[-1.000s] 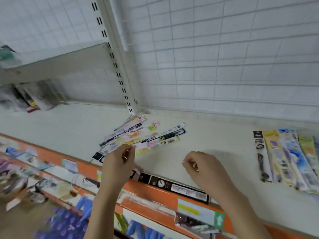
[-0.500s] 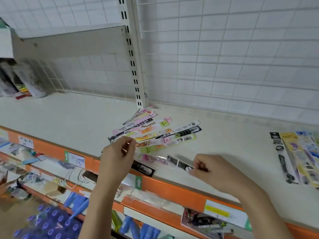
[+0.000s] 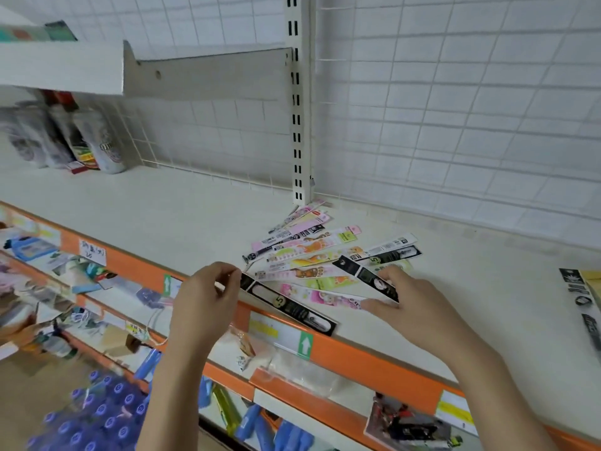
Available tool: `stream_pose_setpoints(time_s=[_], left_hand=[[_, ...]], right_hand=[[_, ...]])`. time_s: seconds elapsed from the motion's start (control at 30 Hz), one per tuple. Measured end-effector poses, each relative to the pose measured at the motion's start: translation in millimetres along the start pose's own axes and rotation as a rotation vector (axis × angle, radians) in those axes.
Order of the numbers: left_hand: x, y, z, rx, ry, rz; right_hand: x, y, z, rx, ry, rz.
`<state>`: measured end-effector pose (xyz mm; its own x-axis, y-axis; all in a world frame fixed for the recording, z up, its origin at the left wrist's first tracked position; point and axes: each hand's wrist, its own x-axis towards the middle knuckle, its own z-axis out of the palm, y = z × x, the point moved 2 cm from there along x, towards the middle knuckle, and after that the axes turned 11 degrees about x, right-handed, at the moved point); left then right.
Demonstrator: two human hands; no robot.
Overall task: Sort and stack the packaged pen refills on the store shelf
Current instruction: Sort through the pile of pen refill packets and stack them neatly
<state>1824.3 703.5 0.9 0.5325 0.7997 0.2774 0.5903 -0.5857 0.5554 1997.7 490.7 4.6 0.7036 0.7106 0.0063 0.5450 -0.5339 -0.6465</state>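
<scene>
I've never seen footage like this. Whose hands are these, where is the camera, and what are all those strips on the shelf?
No machine here: a person wears a camera on the head, looking down at both bare hands. The left hand pinches the end of a long black refill pack lying along the shelf edge. The right hand rests on another black pack, touching it with spread fingers. Behind them lies a fanned pile of colourful packs, and more packs lie at the far right.
</scene>
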Motion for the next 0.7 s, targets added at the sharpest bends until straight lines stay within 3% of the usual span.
stream_pose_setpoints(time_s=[0.27,0.5,0.7], left_hand=[[21.2,-11.9,-5.7,-0.002,-0.001,0.041],[34.8,-6.1,12.2,0.088,-0.326,0.193],[36.5,4.5,22.2,0.327,-0.439,0.283]], right_hand=[[21.7,-15.5,23.4,-0.101,-0.124,0.005],[27.6,-14.0,12.8,-0.179,0.067,-0.007],[24.3,-0.6,1.0,-0.074,0.185,0.103]])
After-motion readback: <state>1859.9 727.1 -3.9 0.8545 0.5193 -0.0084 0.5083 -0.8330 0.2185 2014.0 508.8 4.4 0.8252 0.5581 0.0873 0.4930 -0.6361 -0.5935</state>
